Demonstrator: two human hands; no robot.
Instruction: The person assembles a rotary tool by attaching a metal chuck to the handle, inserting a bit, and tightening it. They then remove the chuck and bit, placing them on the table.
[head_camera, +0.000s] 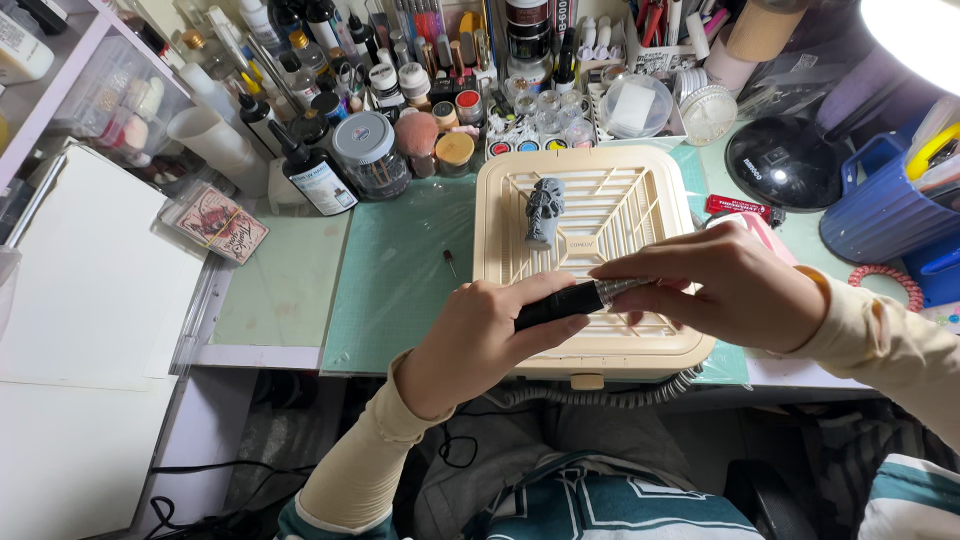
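Note:
My left hand (490, 335) grips the black body of a rotary handpiece (570, 300), held level over the front of a cream grated dust-collector box (600, 195). My right hand (725, 285) pinches the tool's silver metal front end with fingertips. A small grey figurine (545, 210) lies on the grate toward the back left, apart from both hands. A tiny dark bit (450, 263) lies on the green cutting mat (400, 270) just left of the box.
Bottles, jars, brushes and paint pots (420, 90) crowd the back of the desk. A black domed object (785, 160) and a blue ribbed container (885, 205) stand at right. A white board (90, 270) lies at left. A coiled grey cable (600, 397) hangs at the desk's front edge.

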